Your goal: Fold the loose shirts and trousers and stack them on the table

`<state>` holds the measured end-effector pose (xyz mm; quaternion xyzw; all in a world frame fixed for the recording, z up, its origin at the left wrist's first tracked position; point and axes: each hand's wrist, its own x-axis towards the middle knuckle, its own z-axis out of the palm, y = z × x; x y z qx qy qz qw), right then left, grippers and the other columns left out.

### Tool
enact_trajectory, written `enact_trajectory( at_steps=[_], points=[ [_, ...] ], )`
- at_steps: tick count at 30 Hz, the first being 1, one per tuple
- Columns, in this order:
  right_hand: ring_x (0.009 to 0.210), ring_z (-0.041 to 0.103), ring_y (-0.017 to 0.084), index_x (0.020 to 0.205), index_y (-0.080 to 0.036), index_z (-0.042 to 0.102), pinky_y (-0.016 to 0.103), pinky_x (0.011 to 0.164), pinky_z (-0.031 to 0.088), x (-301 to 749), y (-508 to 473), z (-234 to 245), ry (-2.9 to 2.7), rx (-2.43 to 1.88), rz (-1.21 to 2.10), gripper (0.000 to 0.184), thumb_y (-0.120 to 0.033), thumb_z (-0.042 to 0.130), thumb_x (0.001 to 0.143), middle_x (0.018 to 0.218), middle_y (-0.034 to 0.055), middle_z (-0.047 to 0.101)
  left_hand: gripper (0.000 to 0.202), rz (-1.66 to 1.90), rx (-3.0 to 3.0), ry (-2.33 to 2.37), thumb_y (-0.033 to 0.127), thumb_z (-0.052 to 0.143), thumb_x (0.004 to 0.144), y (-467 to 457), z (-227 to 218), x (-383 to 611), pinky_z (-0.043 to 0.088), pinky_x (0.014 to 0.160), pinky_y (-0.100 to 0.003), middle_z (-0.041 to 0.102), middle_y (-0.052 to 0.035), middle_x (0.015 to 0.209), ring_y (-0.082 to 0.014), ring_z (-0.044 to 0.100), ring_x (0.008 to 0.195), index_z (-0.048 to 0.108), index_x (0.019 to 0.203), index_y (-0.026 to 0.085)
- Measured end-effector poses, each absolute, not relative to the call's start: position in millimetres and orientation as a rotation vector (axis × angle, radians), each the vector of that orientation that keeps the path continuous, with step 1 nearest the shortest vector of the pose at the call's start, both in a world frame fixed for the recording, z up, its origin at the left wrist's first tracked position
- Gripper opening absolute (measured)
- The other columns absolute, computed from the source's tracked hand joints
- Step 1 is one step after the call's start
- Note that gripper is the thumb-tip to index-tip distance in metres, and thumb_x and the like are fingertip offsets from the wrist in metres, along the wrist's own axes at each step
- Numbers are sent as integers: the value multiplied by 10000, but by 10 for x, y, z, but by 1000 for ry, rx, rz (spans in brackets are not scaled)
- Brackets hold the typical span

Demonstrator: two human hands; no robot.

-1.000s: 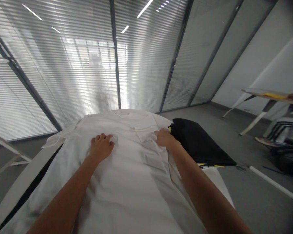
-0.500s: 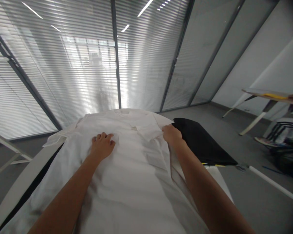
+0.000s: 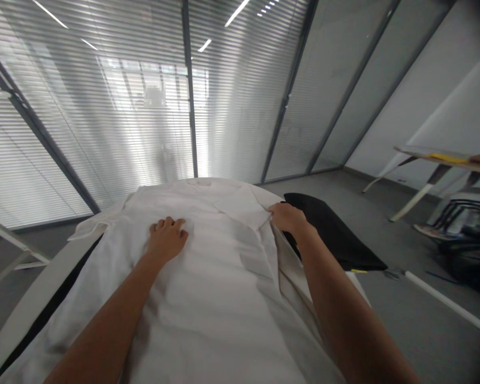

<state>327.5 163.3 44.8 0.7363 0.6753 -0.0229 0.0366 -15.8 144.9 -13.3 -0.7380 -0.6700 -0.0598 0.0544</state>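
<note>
A white T-shirt [image 3: 216, 288] lies spread over a pale table [image 3: 22, 314], with its neckline at the far end. My left hand [image 3: 168, 238] rests palm down on the upper left of the shirt, fingers apart, pressing lightly on the fabric. At the right side, my right hand [image 3: 290, 217] pinches the hem of the short sleeve [image 3: 244, 208] between thumb and fingers. The sleeve is folded over and lies fairly flat on the shirt's chest. Beyond that hand, a flat black item [image 3: 334, 234] hangs past the table's right edge.
Glass partitions with blinds [image 3: 144, 122] stand close behind the table. To the right is another table [image 3: 436, 154] with something yellow on it, and a cluttered dark pile [image 3: 464, 256] sits on the floor. A white pole [image 3: 444, 301] crosses low at right.
My right hand has moved slightly right, drawing the sleeve's hem outward so that the sleeve lies smoother. My left hand stays in place on the shirt.
</note>
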Motion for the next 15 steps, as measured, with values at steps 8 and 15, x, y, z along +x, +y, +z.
enact_trajectory(
  at_steps=[8,15],
  points=[
    [1098,616,299,1159,-102,656,377,851,486,3114,1564,492,1966,2138,-162,374,-162,433,865,1156,223,647,468,-179,-2239,-2029,371,341,892,1428,-105,-143,313,936,-445,551,-128,1185,-284,483,1103,511,1313,259],
    [1330,387,335,1442,-229,383,556,1039,301,2834,1589,240,2251,1985,-142,545,-426,348,935,1458,165,411,463,-189,-2253,-2029,367,346,897,1414,-81,-141,305,951,-442,553,-129,1191,-280,486,1110,514,1313,253]
  ],
)
